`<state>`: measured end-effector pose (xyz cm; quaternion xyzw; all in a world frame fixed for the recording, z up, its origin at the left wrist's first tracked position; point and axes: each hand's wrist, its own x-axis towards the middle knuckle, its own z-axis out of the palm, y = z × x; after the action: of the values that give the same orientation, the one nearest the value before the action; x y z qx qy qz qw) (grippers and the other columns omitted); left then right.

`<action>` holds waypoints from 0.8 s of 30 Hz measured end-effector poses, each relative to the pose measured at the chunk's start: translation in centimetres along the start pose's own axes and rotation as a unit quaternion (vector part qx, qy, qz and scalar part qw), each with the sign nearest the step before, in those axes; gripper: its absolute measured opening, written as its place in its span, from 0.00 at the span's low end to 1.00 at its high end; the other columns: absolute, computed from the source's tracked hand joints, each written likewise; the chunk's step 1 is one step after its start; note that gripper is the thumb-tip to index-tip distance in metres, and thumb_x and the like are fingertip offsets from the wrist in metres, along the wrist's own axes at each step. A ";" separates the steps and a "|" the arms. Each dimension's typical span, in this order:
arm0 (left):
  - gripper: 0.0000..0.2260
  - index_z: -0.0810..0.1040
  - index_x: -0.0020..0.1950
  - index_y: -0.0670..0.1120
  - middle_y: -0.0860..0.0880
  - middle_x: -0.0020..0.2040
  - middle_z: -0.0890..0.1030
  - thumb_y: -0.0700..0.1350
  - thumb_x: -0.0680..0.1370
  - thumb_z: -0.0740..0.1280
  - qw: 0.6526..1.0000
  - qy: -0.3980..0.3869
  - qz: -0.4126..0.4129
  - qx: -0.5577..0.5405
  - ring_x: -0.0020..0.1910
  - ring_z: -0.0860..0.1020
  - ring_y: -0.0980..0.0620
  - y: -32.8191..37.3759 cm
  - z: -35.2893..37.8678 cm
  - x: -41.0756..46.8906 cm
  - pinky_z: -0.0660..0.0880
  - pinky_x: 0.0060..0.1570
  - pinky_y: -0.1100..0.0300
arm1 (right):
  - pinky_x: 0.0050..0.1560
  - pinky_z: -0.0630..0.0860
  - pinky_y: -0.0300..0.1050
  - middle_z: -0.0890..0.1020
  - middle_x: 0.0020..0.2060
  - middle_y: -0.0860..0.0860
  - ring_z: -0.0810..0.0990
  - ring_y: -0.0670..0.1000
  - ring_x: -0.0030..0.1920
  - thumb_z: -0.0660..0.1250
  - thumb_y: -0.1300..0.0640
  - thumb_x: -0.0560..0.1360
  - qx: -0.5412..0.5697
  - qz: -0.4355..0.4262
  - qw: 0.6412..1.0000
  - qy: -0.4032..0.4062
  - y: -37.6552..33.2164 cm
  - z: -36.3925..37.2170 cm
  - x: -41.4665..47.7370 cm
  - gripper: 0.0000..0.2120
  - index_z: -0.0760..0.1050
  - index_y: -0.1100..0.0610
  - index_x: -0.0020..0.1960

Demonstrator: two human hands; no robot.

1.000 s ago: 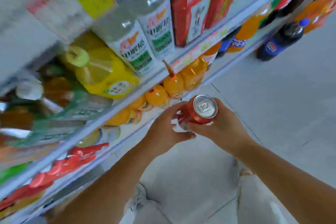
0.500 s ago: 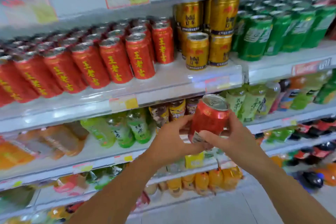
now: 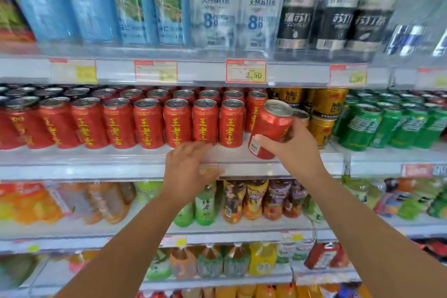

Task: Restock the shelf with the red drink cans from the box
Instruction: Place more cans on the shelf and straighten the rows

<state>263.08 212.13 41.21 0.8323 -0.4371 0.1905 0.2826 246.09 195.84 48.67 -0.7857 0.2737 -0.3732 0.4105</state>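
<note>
Right hand (image 3: 296,153) curled round the tilted red can (image 3: 272,126) at the shelf lip (image 3: 96,163), just right of the red row (image 3: 176,121), left hand (image 3: 191,167) spread loosely over that lip; advise uprighting the can, then seating it in the gap short of the gold cans (image 3: 323,128).

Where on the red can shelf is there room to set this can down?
One front slot, between the last front-row red can and the gold cans, just behind the held can in the right hand. Leftward the row is packed can to can.
</note>
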 end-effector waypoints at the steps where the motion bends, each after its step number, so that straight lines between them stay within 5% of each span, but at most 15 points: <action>1: 0.32 0.77 0.64 0.56 0.56 0.61 0.78 0.72 0.67 0.59 1.000 0.007 -0.005 0.005 0.62 0.73 0.49 -0.6 0.5 0.1 0.65 0.61 0.51 | 0.59 0.77 0.51 0.81 0.53 0.40 0.80 0.43 0.53 0.77 0.38 0.59 -0.012 0.000 1.000 0.002 0.2 0.4 0.6 0.33 0.72 0.44 0.61; 6: 0.26 0.79 0.59 0.55 0.55 0.54 0.78 0.68 0.66 0.64 0.998 0.058 0.004 0.016 0.55 0.74 0.48 -1.7 2.3 -0.1 0.58 0.57 0.59 | 0.58 0.77 0.53 0.81 0.56 0.45 0.80 0.48 0.55 0.76 0.36 0.60 -0.070 0.003 0.998 0.003 0.7 2.2 2.7 0.36 0.71 0.48 0.63; 10: 0.25 0.79 0.58 0.55 0.56 0.54 0.78 0.66 0.66 0.66 0.998 0.063 0.013 0.014 0.55 0.73 0.50 -2.0 2.7 -0.1 0.58 0.58 0.59 | 0.53 0.74 0.45 0.81 0.56 0.49 0.80 0.53 0.56 0.76 0.37 0.64 -0.112 0.019 0.993 0.028 0.7 3.1 3.7 0.35 0.70 0.53 0.64; 15: 0.24 0.79 0.59 0.55 0.56 0.55 0.78 0.63 0.67 0.74 0.998 0.066 0.015 0.010 0.57 0.72 0.51 -2.0 2.8 -0.3 0.58 0.60 0.59 | 0.52 0.75 0.48 0.80 0.56 0.52 0.80 0.56 0.55 0.76 0.38 0.65 -0.125 0.032 0.991 0.044 1.6 4.3 4.1 0.35 0.69 0.56 0.63; 21: 0.24 0.79 0.59 0.54 0.56 0.56 0.78 0.63 0.67 0.74 0.997 0.070 0.014 0.010 0.58 0.71 0.51 -1.9 2.7 -0.3 0.56 0.60 0.62 | 0.55 0.75 0.50 0.76 0.61 0.52 0.78 0.55 0.59 0.75 0.39 0.66 -0.097 0.037 0.993 0.048 2.8 5.1 3.9 0.40 0.62 0.55 0.69; 24: 0.24 0.79 0.59 0.54 0.56 0.56 0.78 0.63 0.67 0.74 0.997 0.077 0.015 0.011 0.58 0.71 0.52 -1.9 2.8 -0.3 0.54 0.60 0.64 | 0.55 0.72 0.45 0.75 0.63 0.50 0.76 0.50 0.59 0.76 0.48 0.68 -0.034 0.035 0.999 -0.006 3.4 4.5 3.6 0.42 0.57 0.52 0.74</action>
<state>264.67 211.44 38.31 0.8114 -0.4245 0.2634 0.3033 251.38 193.46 45.30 -0.7918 0.3108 -0.3441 0.3976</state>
